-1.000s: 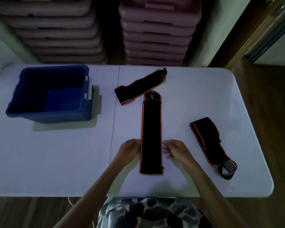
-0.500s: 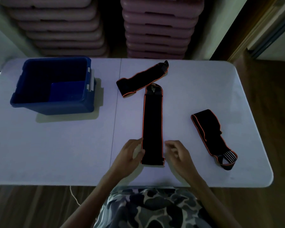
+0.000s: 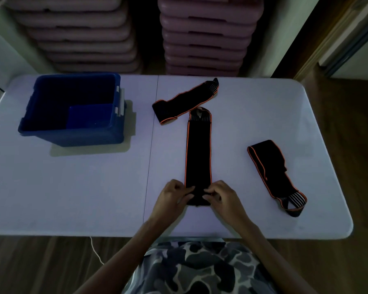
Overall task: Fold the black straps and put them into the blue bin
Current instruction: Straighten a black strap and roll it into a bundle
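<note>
The near end of a long black orange-edged elastic strap (image 3: 198, 153) is pinched by the left hand (image 3: 172, 198) and right hand (image 3: 223, 197), fingers closed. Two more such straps (image 3: 184, 101) (image 3: 272, 170) lie on the white table (image 3: 72, 187); the blue plastic bin (image 3: 72, 136) appears empty, so nothing is stowed yet.

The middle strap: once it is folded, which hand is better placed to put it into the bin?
Probably the left hand. Both hands grip the middle strap, but the bin stands on the left side of the table, so the right hand would cross over.

white table (image 3: 72, 198): blue bin (image 3: 72, 135), 3 black straps (image 3: 198, 153).
</note>
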